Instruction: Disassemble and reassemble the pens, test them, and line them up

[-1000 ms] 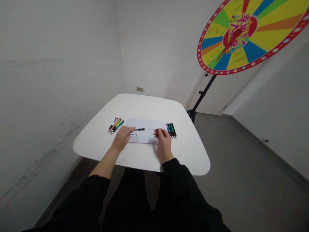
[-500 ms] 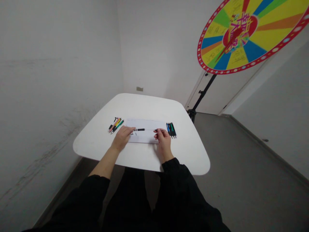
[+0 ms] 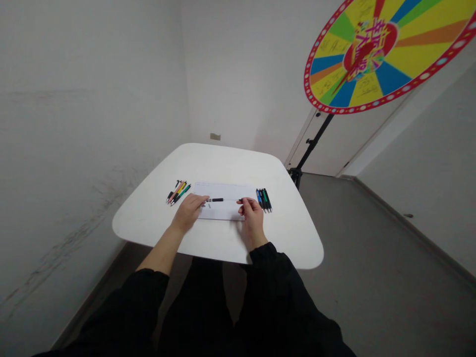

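Over the sheet of white paper (image 3: 223,212), a pen piece with a black grip (image 3: 217,200) lies level, its left end pinched by my left hand (image 3: 188,210). My right hand (image 3: 252,213) pinches a slim, dark-ended pen part (image 3: 240,200) in line with it. A thin pale stretch runs between the grip and my right fingers; whether it is a refill I cannot make out. Small pen bits (image 3: 208,206) lie on the paper beside my left fingertips, partly hidden by them.
Several pens (image 3: 181,192) in pink, yellow and green lie left of the paper on the white table (image 3: 230,163). Another row of blue, black and green pens (image 3: 264,200) lies to the right. A colourful prize wheel (image 3: 372,54) stands behind on a black stand (image 3: 314,145).
Almost nothing differs. Both hands hold the same pen parts in nearly the same place, with only a tiny shift of the right fingers.
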Available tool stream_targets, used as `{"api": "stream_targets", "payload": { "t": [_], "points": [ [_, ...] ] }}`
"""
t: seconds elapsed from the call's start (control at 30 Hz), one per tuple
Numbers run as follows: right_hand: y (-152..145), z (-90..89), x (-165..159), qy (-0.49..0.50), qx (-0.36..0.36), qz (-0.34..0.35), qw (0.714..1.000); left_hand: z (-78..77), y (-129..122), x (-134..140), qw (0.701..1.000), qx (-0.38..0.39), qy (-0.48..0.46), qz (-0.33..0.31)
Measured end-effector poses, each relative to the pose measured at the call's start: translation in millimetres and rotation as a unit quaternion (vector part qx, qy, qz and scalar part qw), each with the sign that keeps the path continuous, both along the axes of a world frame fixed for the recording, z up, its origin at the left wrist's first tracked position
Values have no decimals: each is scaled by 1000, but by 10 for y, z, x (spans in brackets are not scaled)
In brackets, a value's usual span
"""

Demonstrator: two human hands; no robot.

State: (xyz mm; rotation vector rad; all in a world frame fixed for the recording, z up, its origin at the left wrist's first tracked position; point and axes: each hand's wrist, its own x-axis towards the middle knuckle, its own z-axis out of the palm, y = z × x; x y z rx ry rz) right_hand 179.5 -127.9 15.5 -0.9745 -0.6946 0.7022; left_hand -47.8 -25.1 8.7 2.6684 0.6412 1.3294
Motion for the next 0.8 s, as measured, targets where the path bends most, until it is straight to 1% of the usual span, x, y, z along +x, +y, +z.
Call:
{"api": "stream_targets", "payload": {
  "t": [0.17, 0.33, 0.4, 0.5, 0.7, 0.8],
  "points": [
    [-7, -10, -31, -28, -5, 44, 999, 5, -1, 3, 1000, -5, 25, -18],
    [-13, -16, -55, -61, -30, 80, 995, 12, -5, 0, 1000, -8, 24, -18],
    [-8, -20, -54, -69, -38, 84, 993, 11, -3, 0, 1000, -8, 22, -15],
    [-3, -15, -44, -65, -38, 60, 995, 1, 7, 1, 1000, -10, 14, -10],
    [-30, 37, -35, -5, 11, -32, 999, -13, 16, 1, 1000, 4, 3, -6],
    [-34, 44, -34, -12, 5, -40, 999, -5, 6, 2, 1000, 5, 6, -5]
  ]
}}
